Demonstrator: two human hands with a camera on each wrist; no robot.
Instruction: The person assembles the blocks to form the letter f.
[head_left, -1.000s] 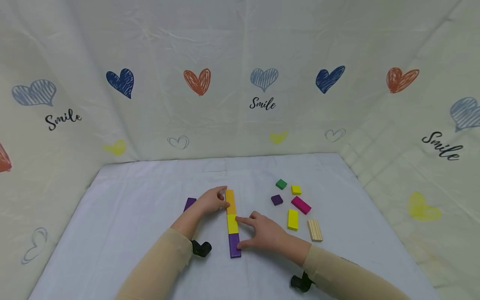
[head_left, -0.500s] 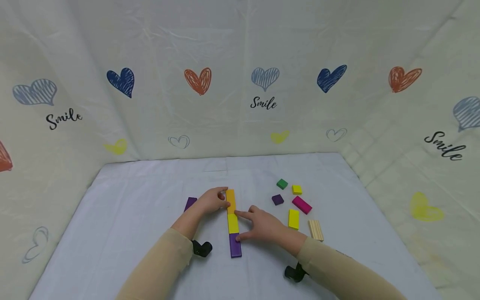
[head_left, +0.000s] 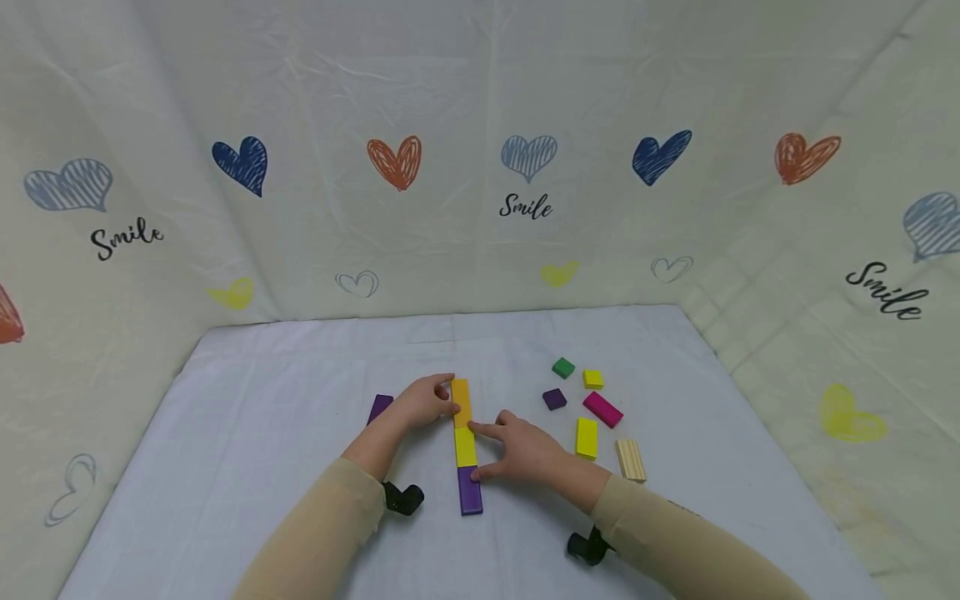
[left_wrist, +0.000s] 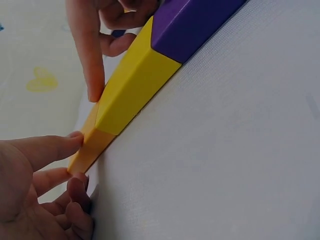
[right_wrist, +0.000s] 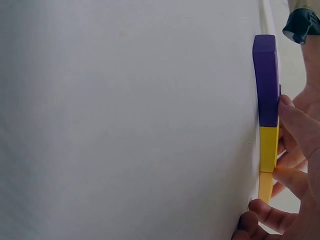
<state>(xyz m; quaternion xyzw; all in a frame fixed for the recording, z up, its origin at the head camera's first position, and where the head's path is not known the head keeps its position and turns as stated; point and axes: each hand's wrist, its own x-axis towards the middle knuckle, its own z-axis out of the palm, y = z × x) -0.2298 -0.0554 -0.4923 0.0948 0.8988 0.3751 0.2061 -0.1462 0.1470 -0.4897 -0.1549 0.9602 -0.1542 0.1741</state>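
Observation:
An orange block (head_left: 462,402), a yellow block (head_left: 466,447) and a purple block (head_left: 470,492) lie end to end in a straight row on the white cloth. At the far end, my left hand (head_left: 425,403) holds the orange block, with index finger at its far corner and thumb on its left side. From the right, my right hand (head_left: 534,454) touches the row. Its extended index finger (left_wrist: 95,85) meets the seam between orange and yellow, while its thumb (right_wrist: 295,117) rests against the purple block. In the left wrist view the blocks' end faces sit flush.
Right of the row lie a green block (head_left: 563,367), a small yellow block (head_left: 592,379), a dark purple block (head_left: 554,399), a magenta block (head_left: 603,410), a larger yellow block (head_left: 587,438) and a ridged wooden piece (head_left: 631,460). Another purple block (head_left: 380,406) is partly behind the left hand.
My right hand has shifted slightly away from me along the row; its index finger went from the yellow block to the orange-yellow seam. My left hand and the blocks stayed put.

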